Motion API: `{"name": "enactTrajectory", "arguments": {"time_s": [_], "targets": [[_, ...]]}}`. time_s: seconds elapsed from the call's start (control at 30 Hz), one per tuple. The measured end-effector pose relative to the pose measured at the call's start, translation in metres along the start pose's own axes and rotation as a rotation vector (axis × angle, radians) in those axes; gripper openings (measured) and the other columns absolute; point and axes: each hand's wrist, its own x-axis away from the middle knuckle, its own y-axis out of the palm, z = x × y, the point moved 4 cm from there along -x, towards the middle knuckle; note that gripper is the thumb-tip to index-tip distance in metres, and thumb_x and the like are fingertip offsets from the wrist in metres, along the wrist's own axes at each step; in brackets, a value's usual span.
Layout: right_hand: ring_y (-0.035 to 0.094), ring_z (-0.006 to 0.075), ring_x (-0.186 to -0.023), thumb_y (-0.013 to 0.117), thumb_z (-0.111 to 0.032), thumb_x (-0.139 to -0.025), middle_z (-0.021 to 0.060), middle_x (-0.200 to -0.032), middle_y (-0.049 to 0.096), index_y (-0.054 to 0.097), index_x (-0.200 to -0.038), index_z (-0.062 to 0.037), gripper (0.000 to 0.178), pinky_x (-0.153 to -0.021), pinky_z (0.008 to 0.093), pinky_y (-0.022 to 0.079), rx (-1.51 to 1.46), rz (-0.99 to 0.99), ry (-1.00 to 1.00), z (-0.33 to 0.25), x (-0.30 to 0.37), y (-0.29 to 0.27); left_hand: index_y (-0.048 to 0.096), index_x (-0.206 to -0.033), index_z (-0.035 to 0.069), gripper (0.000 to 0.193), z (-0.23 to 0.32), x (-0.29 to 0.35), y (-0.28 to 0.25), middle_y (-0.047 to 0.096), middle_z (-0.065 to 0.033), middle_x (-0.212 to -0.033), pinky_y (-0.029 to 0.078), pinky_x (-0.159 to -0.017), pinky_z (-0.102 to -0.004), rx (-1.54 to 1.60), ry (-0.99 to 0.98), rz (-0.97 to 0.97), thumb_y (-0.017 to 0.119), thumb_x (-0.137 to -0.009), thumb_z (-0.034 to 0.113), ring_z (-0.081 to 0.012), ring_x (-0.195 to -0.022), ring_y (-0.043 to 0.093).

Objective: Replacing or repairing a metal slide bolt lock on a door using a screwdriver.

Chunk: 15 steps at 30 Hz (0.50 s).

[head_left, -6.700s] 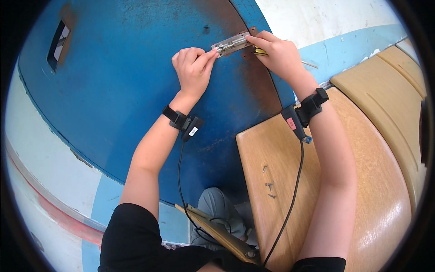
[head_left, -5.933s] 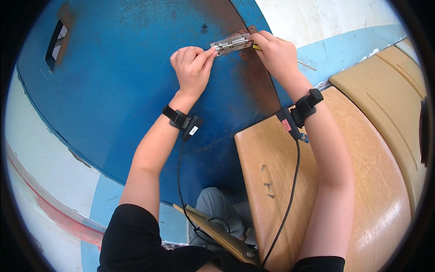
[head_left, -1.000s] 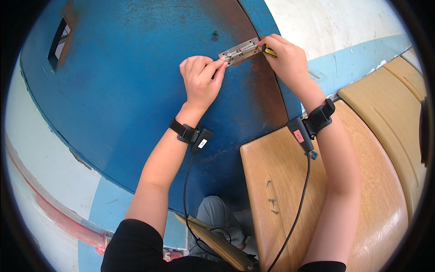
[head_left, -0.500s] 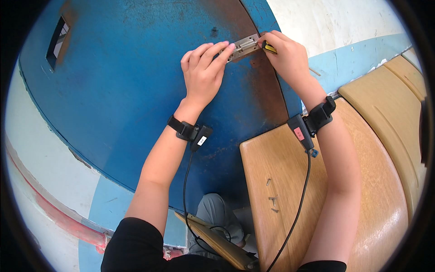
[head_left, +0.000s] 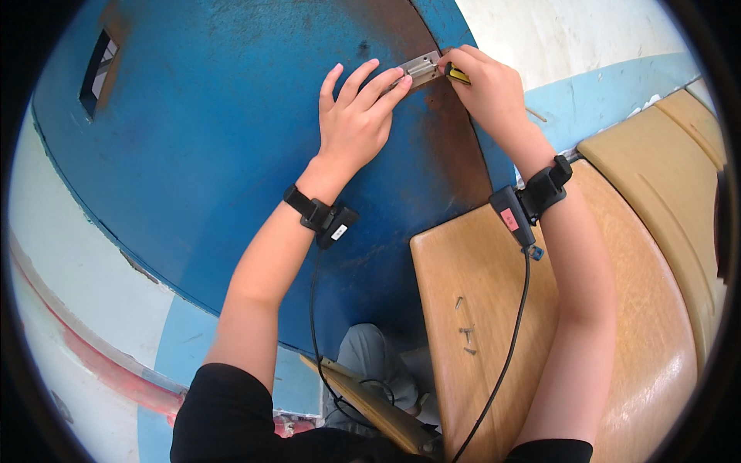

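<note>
A silver metal slide bolt [head_left: 421, 71] lies against the blue door [head_left: 255, 154], near its rust-brown edge. My left hand [head_left: 356, 116] has its fingers spread; the thumb and forefinger tips press on the left end of the bolt and hide part of it. At the bolt's right end, my right hand [head_left: 494, 89] is closed around a tool with a yellow-and-black handle [head_left: 457, 74]. Its working tip is too small to make out.
Several screws [head_left: 467, 332] lie on a wooden desktop [head_left: 440, 262] at the lower right. A tan panel [head_left: 648, 139] stands beyond it. The door has a rectangular opening [head_left: 98, 73] at far left. A black cable [head_left: 505, 370] crosses the desktop from my right wrist.
My left hand has shifted slightly right along the bolt, its fingers now spread wider and raised at the outer side. My right hand stays at the bolt's right end with the yellow-and-black tool.
</note>
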Motion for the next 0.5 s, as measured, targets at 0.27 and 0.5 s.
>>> {"name": "enactTrajectory", "arguments": {"time_s": [0.27,0.5], "targets": [[0.063,0.0318,-0.079,0.066,-0.015,-0.079,0.0092,-0.084,0.064,0.063,-0.09,-0.0098,0.012,-0.067,0.0393,0.051,0.013,-0.038,0.028,0.005,0.002,-0.004,0.068,-0.115,0.014,0.034,-0.007,-0.027,-0.013,0.062,0.0008,-0.127,0.029,-0.113,-0.0413,0.051,0.383,-0.133,0.061,-0.082,0.014,-0.019,-0.124,0.053],[0.062,0.0383,-0.08,0.062,-0.014,-0.079,0.0173,-0.082,0.063,0.066,-0.088,-0.0068,0.012,-0.071,0.0442,0.051,0.063,-0.045,-0.076,0.002,-0.021,-0.013,0.067,-0.114,0.008,0.034,-0.02,-0.023,0.001,0.064,-0.0047,-0.125,0.028,-0.115,-0.0462,0.155,0.456,-0.123,0.06,-0.08,0.009,-0.0226,-0.127,0.052]]}}
